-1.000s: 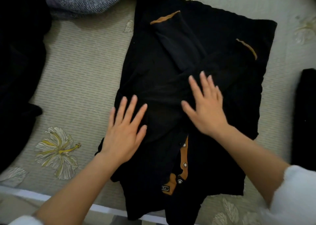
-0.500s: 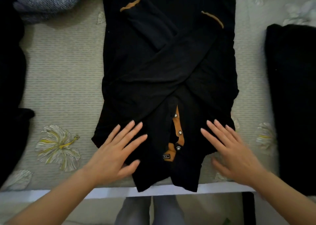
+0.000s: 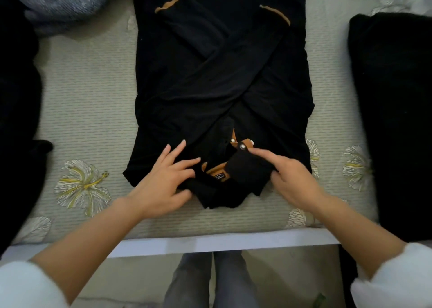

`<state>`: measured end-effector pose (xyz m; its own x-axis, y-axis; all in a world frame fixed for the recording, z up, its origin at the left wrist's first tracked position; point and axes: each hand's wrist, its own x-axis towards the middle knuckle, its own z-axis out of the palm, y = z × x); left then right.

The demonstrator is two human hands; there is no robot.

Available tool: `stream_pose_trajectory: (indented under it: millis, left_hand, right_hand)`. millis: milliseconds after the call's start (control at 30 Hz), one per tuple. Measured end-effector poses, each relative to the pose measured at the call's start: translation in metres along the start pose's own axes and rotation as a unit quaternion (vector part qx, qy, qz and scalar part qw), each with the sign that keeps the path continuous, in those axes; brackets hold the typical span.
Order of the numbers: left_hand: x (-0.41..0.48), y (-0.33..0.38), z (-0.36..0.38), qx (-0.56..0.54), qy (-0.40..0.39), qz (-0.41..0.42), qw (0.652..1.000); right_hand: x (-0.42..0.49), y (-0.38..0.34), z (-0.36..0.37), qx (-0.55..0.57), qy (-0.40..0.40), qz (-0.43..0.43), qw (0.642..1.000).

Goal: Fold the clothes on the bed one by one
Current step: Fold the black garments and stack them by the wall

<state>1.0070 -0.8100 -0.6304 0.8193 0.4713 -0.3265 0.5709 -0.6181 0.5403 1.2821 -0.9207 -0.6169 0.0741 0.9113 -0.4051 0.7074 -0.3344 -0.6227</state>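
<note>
A black shirt (image 3: 217, 74) with tan trim and snap buttons lies flat in the middle of the bed, its two sleeves crossed over the body and its collar toward me. My left hand (image 3: 163, 183) lies on the left side of the collar, thumb tucked under the fabric edge. My right hand (image 3: 289, 179) pinches the right collar flap and has it lifted and turned over, index finger stretched across the top.
The bed (image 3: 88, 111) has a pale ribbed cover printed with flowers and a white front edge (image 3: 222, 240). A folded black garment (image 3: 392, 111) lies at the right, dark clothes (image 3: 16, 97) at the left, a grey knit (image 3: 63, 1) at the back left.
Both hands slid from the shirt's middle down to the collar. They lay flat earlier; now the right pinches the collar flap and the left grips the collar edge.
</note>
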Motion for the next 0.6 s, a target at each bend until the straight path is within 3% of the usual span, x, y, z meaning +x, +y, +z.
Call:
stream_pose_trajectory:
  millis: [67,133,300,467,533,600]
  left_hand:
    - [0.009,0.009,-0.015,-0.119,-0.039,-0.059,0.990]
    - [0.015,0.015,-0.029,-0.168,-0.062,-0.103,0.978]
    - [0.005,0.044,-0.040,-0.175,-0.195,-0.135,0.956]
    - [-0.011,0.074,-0.039,-0.302,-0.404,-0.209,0.838]
    - [-0.009,0.072,-0.046,-0.322,-0.438,-0.220,0.810]
    - [-0.003,0.062,-0.055,-0.333,-0.419,-0.231,0.813]
  right_hand:
    - [0.005,-0.002,-0.014,0.033,-0.040,0.032,0.998]
    - [0.005,-0.003,-0.022,0.032,-0.073,0.019,0.997]
    - [-0.013,-0.001,-0.027,0.047,-0.226,0.022,0.973]
    - [-0.041,0.004,-0.025,0.121,-0.417,0.096,0.896]
    - [-0.043,0.005,-0.028,0.151,-0.426,0.119,0.884]
    - [-0.035,0.004,-0.038,0.180,-0.402,0.145,0.886]
